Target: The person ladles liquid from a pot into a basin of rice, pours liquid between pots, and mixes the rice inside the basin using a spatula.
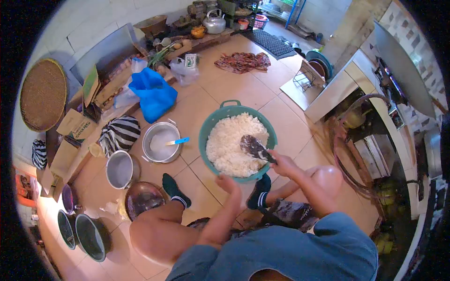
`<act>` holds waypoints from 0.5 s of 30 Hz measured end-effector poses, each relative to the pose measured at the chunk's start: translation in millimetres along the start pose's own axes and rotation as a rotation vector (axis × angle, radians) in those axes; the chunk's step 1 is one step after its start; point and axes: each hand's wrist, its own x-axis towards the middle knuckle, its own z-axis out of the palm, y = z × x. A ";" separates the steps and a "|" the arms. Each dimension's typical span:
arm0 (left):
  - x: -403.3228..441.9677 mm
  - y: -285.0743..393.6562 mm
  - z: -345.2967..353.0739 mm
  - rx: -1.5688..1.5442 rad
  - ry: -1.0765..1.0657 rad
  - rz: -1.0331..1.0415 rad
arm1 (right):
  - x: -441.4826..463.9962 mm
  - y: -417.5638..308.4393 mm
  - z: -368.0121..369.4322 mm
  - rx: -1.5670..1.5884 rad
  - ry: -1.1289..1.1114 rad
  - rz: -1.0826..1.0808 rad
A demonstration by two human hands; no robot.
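Observation:
A green plastic basin (203, 149) with a loop handle stands on the tiled floor between my feet, heaped with cooked white rice (229, 140). My right hand (282, 164) is closed around the handle of a dark rice paddle (255, 147). The paddle's blade has grains stuck to it and lies on the rice at the right side. At the basin's near rim is my left hand (228, 184), slightly blurred, its fingers stretched toward the rim with nothing seen in them. Whether it touches the rim I cannot tell.
Left of the basin are a metal pot (149, 151) with a blue-handled utensil (178, 141), another pot (121, 169) and a round dark tray (144, 201). Beyond them lie a blue bag (152, 93) and a striped cloth bundle (119, 135). A crumpled cloth (243, 62) lies farther off.

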 end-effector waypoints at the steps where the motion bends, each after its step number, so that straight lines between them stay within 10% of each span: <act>1: 22.3 5.6 -2.3 0.063 0.043 0.085 | -4.7 -0.6 -15.6 -0.076 -0.011 -0.004; 8: 73.4 48.0 1.8 0.185 0.189 0.509 | 17.7 34.3 -68.4 -0.174 0.092 0.020; 15: 135.4 71.3 18.1 0.370 -0.209 0.726 | 110.9 42.9 -60.6 -0.397 0.000 0.079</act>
